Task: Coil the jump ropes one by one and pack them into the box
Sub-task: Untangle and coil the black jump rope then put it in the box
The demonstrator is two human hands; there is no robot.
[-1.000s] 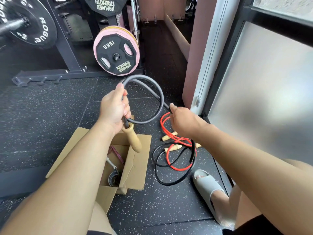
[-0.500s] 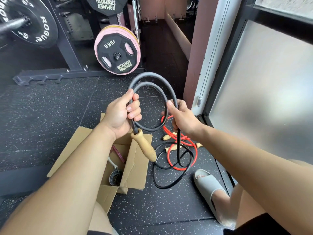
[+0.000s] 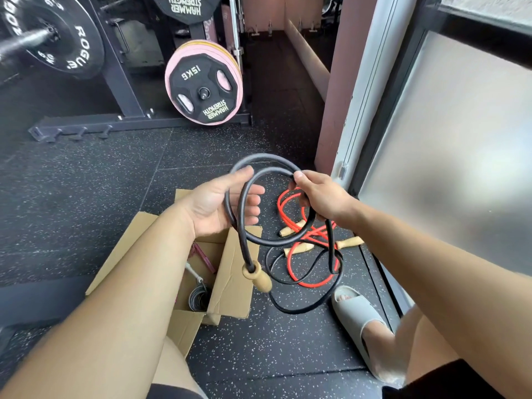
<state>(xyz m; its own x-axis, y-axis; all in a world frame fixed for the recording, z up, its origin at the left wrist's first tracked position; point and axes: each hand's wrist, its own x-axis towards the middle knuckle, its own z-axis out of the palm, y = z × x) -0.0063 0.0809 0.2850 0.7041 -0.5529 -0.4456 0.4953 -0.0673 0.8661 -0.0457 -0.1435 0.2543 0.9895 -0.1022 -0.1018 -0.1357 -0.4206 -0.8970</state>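
**Two loops up, a tangle waiting below**

The black jump rope [image 3: 267,161] is in the air just above the box [image 3: 233,272], with two loops already stacked. The left grip [image 3: 221,205] is wrapped round both loops, thumb over the top. The right grip [image 3: 319,197] is clenched on the strand at the side of the coil away from the box, ready to feed it round. One wooden handle [image 3: 257,277] dangles off the coil over the box's right flap.

Now the danger. The rest of the rope drops to the floor right of the box, and there it lies crossed with the red rope [image 3: 290,272]. Haul the next loop up fast and I'd expect the red one to come with it, or one of its handles to snag. That thick cord looks springy too, so if the left grip slackens the loops could pop open. And that dangling handle may knock the flap on the way in.
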